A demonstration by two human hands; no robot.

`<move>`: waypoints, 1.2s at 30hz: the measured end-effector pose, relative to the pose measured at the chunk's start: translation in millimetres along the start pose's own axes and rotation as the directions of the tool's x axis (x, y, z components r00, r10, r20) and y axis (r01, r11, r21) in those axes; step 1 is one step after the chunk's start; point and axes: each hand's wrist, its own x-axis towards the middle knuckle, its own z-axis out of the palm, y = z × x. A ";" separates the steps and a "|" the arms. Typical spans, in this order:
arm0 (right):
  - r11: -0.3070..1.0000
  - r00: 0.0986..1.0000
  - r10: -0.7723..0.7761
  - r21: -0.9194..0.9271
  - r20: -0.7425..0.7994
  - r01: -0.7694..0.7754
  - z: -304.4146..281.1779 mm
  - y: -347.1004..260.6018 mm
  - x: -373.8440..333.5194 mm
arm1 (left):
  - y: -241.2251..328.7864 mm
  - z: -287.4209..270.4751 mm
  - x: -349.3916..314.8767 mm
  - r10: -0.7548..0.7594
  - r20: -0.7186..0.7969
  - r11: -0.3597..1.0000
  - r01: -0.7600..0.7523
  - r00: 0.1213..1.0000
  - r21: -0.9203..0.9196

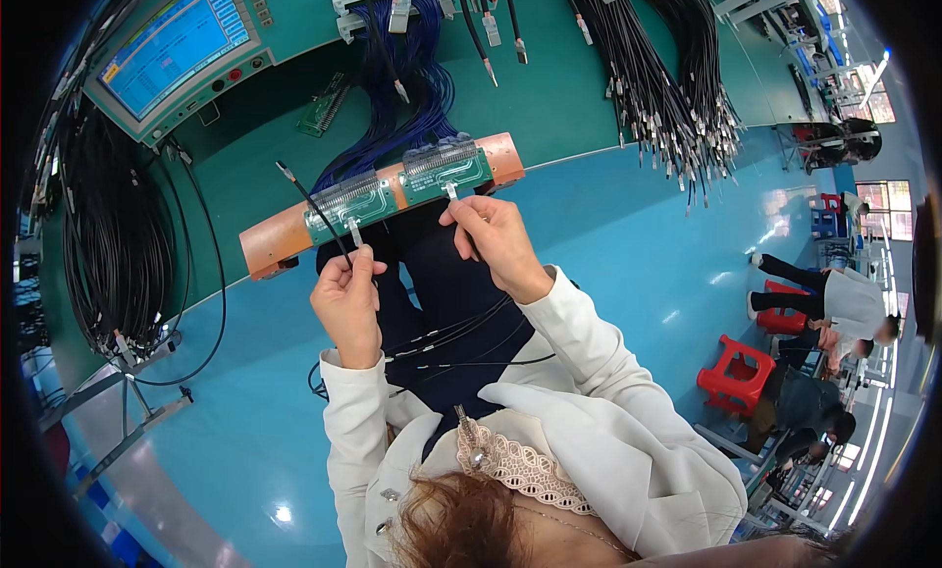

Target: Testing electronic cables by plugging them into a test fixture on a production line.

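Head view. The left hand [345, 298] pinched a black cable [316, 211] just below its metal plug [354, 232], the plug's long axis running up toward the left green connector board [351, 203] at centre frame. The right hand [494, 236] pinched a second plug [450, 190] at the right connector board [446, 169]. Both fingertips hid the cable grips; the cable's lower run vanished against dark trousers.

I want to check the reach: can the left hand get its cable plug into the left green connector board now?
Probably yes: the left hand holds the plug just before the left green board, nothing between.
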 end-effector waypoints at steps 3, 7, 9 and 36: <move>1.000 1.000 -0.008 -0.004 -0.004 0.008 -0.6 1.0 0.2 | 3.1 3.6 0.2 -0.002 -0.011 1.000 0.002 1.000 0.008; 1.000 1.000 -0.020 0.012 -0.007 0.020 0.5 -1.0 -0.8 | 3.3 6.7 1.0 0.011 -0.020 1.000 -0.011 1.000 0.017; 1.000 1.000 -0.027 0.015 -0.011 0.027 1.5 -1.3 -1.6 | 3.8 7.5 0.5 0.011 -0.009 1.000 -0.011 1.000 0.009; 0.972 0.989 -0.129 -0.188 0.077 0.141 -29.7 -7.9 -11.8 | 5.9 -37.6 -7.4 0.249 0.047 0.947 -0.253 0.967 0.197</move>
